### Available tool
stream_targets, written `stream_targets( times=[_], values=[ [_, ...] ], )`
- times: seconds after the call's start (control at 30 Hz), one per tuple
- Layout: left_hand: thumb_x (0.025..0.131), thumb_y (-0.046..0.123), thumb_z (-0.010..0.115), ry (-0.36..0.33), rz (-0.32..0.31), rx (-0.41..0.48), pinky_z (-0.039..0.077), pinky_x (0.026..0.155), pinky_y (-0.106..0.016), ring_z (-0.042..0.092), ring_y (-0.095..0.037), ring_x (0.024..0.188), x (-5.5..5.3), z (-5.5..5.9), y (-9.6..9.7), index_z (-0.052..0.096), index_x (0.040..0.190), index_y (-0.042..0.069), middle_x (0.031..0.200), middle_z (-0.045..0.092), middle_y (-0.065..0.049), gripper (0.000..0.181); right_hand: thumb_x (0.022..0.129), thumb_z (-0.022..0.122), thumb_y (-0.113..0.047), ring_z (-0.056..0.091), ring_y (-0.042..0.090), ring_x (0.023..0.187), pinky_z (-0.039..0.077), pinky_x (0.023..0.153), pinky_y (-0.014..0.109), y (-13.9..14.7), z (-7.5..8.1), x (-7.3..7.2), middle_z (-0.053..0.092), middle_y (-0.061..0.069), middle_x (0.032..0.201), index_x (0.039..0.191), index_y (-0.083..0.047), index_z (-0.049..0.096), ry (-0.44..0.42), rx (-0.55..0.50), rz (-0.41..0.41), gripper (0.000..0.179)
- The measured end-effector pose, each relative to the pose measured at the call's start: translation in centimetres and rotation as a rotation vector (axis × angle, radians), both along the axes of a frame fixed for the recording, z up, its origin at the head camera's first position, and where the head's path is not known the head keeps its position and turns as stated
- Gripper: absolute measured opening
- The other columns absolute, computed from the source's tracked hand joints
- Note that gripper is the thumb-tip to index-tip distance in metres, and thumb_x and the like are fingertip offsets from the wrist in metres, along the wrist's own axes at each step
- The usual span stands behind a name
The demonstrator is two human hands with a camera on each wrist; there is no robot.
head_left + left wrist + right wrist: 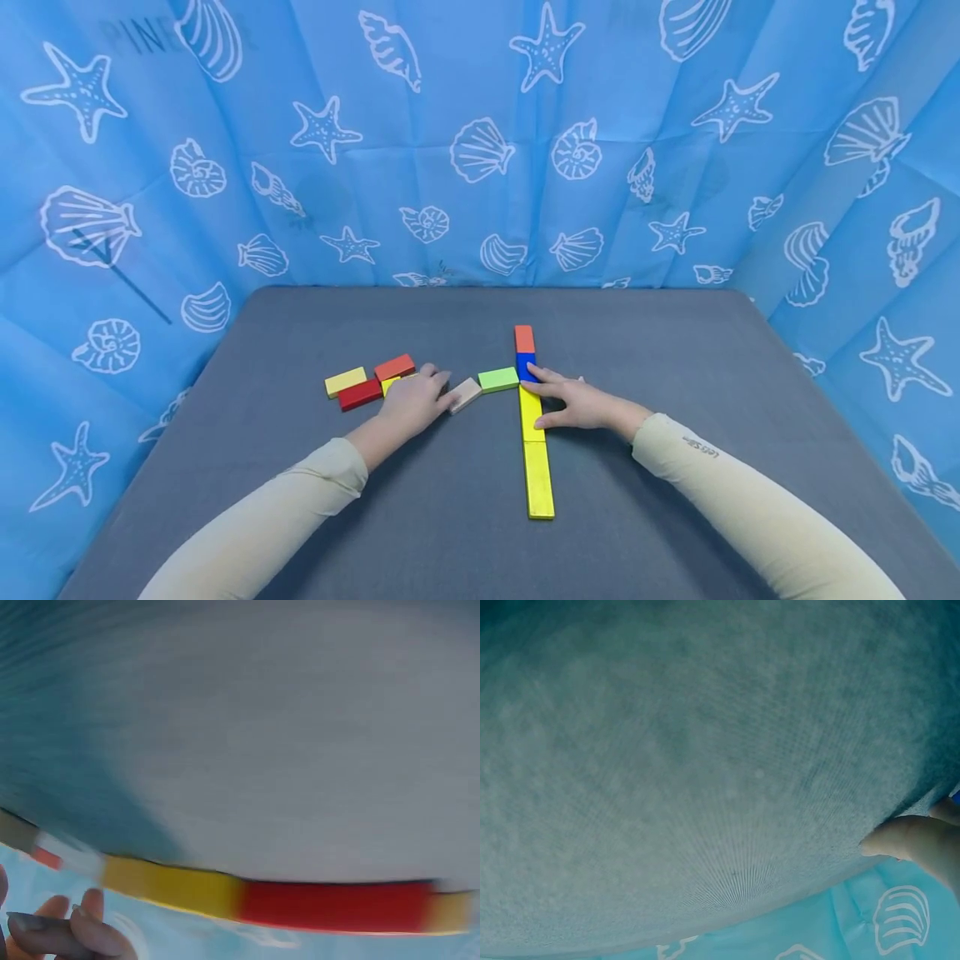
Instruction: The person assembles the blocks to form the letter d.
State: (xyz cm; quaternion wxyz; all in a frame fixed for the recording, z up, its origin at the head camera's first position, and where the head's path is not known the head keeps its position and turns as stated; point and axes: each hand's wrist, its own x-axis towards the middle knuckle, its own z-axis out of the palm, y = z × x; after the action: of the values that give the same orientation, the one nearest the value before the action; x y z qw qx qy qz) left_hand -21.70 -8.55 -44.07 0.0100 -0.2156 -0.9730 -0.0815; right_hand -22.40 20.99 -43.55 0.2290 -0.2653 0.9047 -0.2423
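Observation:
In the head view, the left hand [411,406] is above the left group of blocks, its fingertips between a mostly hidden yellow block [390,386] and a plain wood block [465,395]. No block shows between its fingers in the left wrist view. The right hand [581,406] has its fingers spread at the upright row, touching a blue block [527,367] and the upper yellow block [531,412]. An orange block [523,338] tops this row, and a lower yellow block [538,479] ends it. A green block [498,380] meets the row's left side.
Left of the left hand lie a dark red block [360,395], a pale yellow block [345,382] and an orange-red block [394,367]. All rest on a grey table [645,333]. A blue curtain [480,100] with shell prints hangs behind it.

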Motion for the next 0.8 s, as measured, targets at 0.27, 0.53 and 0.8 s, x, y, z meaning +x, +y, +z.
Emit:
stream_targets(
  times=[0.27, 0.53, 0.8],
  values=[
    [0.093, 0.024, 0.067, 0.123, 0.063, 0.049, 0.046, 0.051, -0.034, 0.061, -0.025, 0.066, -0.6, 0.1, -6.1, 0.062, 0.128, 0.005, 0.124, 0.057, -0.018, 0.040, 0.090, 0.067, -0.040, 0.014, 0.038, 0.145, 0.004, 0.103, 0.073, 0.2, -0.1, 0.0, 0.013, 0.011, 0.161, 0.150, -0.012, 0.038, 0.001, -0.013, 0.003, 0.072],
    [0.096, 0.033, 0.061, -0.064, 0.042, 0.048, 0.044, 0.092, -0.056, 0.053, -0.040, 0.120, -2.8, 0.0, -7.9, 0.050, 0.143, 0.012, 0.139, 0.050, -0.019, 0.052, 0.090, 0.067, -0.041, 0.014, 0.038, 0.145, 0.004, 0.103, 0.073, 0.3, -0.1, 0.1, 0.014, 0.011, 0.161, 0.150, -0.012, 0.037, 0.000, -0.012, 0.001, 0.073],
    [0.098, 0.031, 0.058, -0.130, -0.020, 0.050, 0.042, 0.097, -0.053, 0.051, -0.036, 0.124, -3.5, -0.4, -8.0, 0.053, 0.141, 0.013, 0.135, 0.056, -0.017, 0.047, 0.091, 0.067, -0.039, 0.013, 0.038, 0.145, 0.004, 0.104, 0.073, 0.1, 0.0, 0.2, 0.013, 0.011, 0.161, 0.150, -0.011, 0.038, -0.001, -0.020, 0.000, 0.071]
  ],
)
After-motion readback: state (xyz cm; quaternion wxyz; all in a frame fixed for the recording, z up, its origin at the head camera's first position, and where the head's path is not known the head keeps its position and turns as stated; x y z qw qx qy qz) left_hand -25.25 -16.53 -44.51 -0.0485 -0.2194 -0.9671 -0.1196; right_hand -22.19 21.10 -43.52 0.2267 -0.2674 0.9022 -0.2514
